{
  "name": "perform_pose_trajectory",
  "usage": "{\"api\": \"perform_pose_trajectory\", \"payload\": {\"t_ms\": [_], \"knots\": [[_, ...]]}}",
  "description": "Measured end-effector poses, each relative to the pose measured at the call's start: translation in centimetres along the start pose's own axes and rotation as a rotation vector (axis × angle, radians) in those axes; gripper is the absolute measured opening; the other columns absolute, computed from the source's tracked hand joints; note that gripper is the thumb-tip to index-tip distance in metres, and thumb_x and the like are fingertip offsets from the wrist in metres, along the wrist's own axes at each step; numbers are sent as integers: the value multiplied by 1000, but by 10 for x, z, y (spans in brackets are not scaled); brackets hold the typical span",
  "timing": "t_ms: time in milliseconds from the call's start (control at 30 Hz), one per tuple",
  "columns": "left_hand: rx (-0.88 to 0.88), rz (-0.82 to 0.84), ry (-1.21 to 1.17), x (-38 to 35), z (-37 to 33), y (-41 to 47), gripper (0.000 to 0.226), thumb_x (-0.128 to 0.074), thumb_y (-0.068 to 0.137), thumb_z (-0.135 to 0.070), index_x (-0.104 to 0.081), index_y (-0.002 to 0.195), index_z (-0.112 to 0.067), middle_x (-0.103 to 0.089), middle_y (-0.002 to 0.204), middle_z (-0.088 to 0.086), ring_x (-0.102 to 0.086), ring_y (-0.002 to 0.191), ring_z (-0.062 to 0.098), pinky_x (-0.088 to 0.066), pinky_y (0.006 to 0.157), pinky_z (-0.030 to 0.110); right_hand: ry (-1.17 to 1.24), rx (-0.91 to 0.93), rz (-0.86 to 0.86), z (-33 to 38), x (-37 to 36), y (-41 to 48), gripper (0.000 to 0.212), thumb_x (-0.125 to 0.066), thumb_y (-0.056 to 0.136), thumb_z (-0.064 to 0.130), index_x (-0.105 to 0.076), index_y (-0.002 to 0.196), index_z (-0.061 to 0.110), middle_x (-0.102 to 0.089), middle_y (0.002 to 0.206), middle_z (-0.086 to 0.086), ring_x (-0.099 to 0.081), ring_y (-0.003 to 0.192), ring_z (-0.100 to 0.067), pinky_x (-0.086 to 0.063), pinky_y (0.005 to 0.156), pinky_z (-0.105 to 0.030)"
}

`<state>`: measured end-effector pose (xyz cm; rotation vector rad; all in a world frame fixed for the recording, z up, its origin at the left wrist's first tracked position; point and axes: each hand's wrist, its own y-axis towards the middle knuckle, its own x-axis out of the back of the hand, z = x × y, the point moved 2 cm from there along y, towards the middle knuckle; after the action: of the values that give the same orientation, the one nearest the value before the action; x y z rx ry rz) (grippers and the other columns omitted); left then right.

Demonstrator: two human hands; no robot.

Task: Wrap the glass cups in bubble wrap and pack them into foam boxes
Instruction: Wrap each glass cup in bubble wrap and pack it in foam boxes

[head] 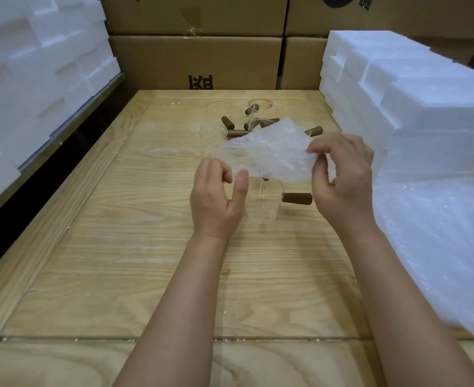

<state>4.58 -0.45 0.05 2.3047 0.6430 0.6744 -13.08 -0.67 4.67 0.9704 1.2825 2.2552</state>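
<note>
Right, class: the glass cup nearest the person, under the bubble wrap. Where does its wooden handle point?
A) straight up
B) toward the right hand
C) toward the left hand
B: the wooden handle sticks out sideways from the glass cup toward the right hand.

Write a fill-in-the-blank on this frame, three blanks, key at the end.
1. The right hand pinches a sheet of ____.
2. The near cup stands on the table with its handle pointing toward the ____ hand.
3. The boxes behind the table are made of ____.
Missing: bubble wrap; right; cardboard.
</note>
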Motion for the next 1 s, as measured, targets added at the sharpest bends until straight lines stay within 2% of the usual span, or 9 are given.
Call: {"api": "perform_pose_trajectory", "payload": {"t_ms": [100,200,267,433,533,600,767,900,1000], "knots": [[-51,-145,-23,0,-2,1,30,-54,88,-27,-52,79,2,-40,92,10,-45,85,25,-41,79,29,111,-109,14,-7,-1,-7,26,-48,83,-12,-65,90,5,-62,92,7,-53,96,-13,-35,94,-35],[-84,-111,-27,-2,-3,2,18,-64,82,-16,-58,83,1,-43,116,23,-41,113,28,-33,99,27,250,-203,-11,-9,0,-7,29,-43,88,-8,-60,95,15,-64,98,5,-57,100,-13,-42,94,-31],[-104,-64,-25,-3,-3,3,6,-64,81,-4,-66,87,-3,-46,127,17,-40,122,24,-34,103,32,339,-226,-38,-9,0,-6,31,-40,90,-6,-55,97,20,-66,100,-1,-61,103,-16,-46,93,-31],[-104,-25,-49,-7,-9,10,28,-56,80,14,-73,97,-2,-58,97,7,-59,93,28,-49,84,37,385,-233,-77,-10,-3,-13,27,-44,91,-2,-49,112,14,-59,112,4,-57,111,-13,-42,96,-23],[-124,51,-11,-12,-13,14,33,-58,83,11,-70,111,-3,-49,91,5,-55,81,24,-45,79,21,299,-282,-273,-15,2,-21,26,-44,77,6,-45,101,16,-48,96,11,-50,88,-20,-41,78,-27],[-123,80,-6,-14,-16,17,36,-58,84,11,-68,116,-4,-46,90,5,-52,77,20,-44,74,17,298,-414,-290,-24,6,-25,18,-40,73,8,-44,85,21,-45,78,12,-45,70,-11,-37,65,-21],[-128,118,34,-17,-27,31,49,-58,81,11,-59,128,-4,-42,96,3,-44,72,14,-42,67,13,272,-690,170,-42,3,-26,18,-46,71,12,-59,58,14,-54,55,6,-48,56,2,-37,54,-11],[-226,106,83,-15,-32,45,52,-56,80,14,-56,130,0,-50,98,7,-41,74,10,-38,67,7,272,-728,517,-40,-4,-27,25,-47,66,31,-66,71,15,-66,69,0,-53,60,-3,-39,57,-21],[-246,79,86,-14,-32,47,50,-55,80,16,-59,127,-1,-56,98,12,-42,74,10,-39,67,10,289,-788,581,-43,-6,-30,6,-57,77,32,-60,76,26,-65,70,7,-54,60,-9,-36,56,-26]]}}
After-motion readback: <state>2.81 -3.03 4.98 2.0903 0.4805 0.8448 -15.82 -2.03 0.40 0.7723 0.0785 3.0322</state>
